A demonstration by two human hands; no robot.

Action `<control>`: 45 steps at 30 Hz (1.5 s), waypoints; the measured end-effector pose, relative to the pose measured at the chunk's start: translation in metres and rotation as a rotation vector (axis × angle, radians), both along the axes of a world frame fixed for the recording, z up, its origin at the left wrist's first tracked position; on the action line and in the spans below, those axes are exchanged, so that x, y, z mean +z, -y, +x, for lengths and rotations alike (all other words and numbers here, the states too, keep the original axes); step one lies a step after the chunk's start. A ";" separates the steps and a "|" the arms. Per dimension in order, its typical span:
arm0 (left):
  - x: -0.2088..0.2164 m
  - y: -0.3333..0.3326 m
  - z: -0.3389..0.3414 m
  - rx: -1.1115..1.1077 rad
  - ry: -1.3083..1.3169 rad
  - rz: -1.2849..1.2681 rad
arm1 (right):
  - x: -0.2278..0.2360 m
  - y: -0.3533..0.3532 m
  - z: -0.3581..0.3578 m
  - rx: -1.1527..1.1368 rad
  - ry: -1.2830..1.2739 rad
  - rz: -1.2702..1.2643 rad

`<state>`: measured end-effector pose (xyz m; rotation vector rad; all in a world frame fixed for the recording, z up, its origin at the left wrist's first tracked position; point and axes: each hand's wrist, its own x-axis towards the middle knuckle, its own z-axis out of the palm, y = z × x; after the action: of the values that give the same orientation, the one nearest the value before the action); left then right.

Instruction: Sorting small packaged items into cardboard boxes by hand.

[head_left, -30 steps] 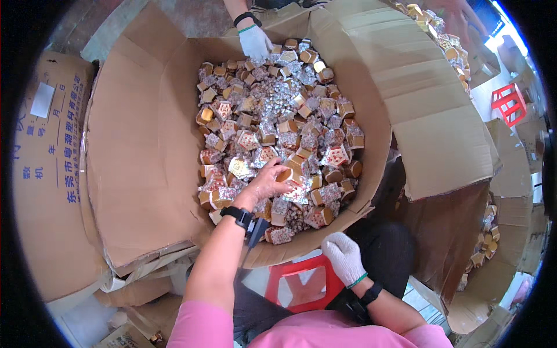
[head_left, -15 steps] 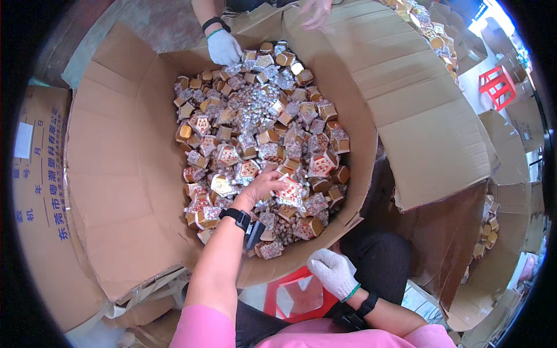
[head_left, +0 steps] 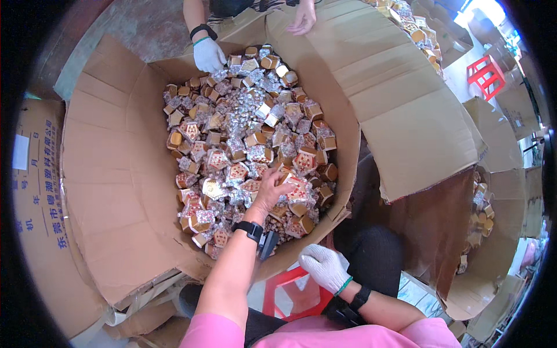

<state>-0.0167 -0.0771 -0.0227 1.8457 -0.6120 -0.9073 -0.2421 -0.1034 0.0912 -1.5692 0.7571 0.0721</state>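
My bare left hand (head_left: 271,190) reaches into a large cardboard box (head_left: 110,145) full of small wrapped, house-shaped pieces. Between its thumb and fingers is a red-and-white patterned house-shaped piece (head_left: 299,188), just over the pile. Similar pieces lie close around it, such as a red-and-white one (head_left: 306,162) farther off and a gold-brown one (head_left: 300,226) nearer me. My right hand (head_left: 323,267), in a white knitted glove with a green cuff, is closed outside the box's near edge, by my knee. Its fingertips are hidden, so whatever it may hold does not show.
Across the box, another person's gloved hand (head_left: 209,55) touches the pile's far edge; that person's bare hand (head_left: 303,17) hangs by a raised flap (head_left: 418,133). A red stool (head_left: 486,76) and further boxes of pieces (head_left: 478,214) stand at right. Red plastic (head_left: 296,293) shows below me.
The whole view has shifted slightly, moving the box leftward in the picture. Against the pile, my left hand has moved right with the house-shaped piece. My right hand stays closed.
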 end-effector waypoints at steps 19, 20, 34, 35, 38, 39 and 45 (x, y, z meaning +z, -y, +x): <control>0.126 -0.137 -0.082 0.344 -0.630 -0.623 | 0.011 0.000 0.001 -0.135 0.200 1.401; 0.131 -0.143 -0.086 0.276 -0.555 -0.606 | 0.018 -0.004 0.005 -0.193 0.235 1.654; 0.168 -0.188 -0.125 0.382 -0.028 -0.550 | 0.091 -0.070 -0.008 0.012 0.045 1.061; 0.169 -0.189 -0.127 0.470 -0.179 -0.664 | 0.097 -0.072 -0.009 0.040 0.000 1.259; 0.170 -0.184 -0.133 0.650 -0.376 -0.810 | 0.099 -0.078 -0.004 0.102 0.121 1.108; 0.172 -0.183 -0.134 0.686 -0.468 -0.829 | 0.102 -0.081 -0.002 0.105 0.121 1.108; 0.160 -0.177 -0.126 0.768 -0.658 -0.852 | 0.103 -0.093 0.007 -0.074 0.180 1.298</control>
<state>-0.1427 0.0999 0.1375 0.7978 0.1471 -0.5298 -0.2347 -0.0107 0.1940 -0.3027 0.4349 0.2962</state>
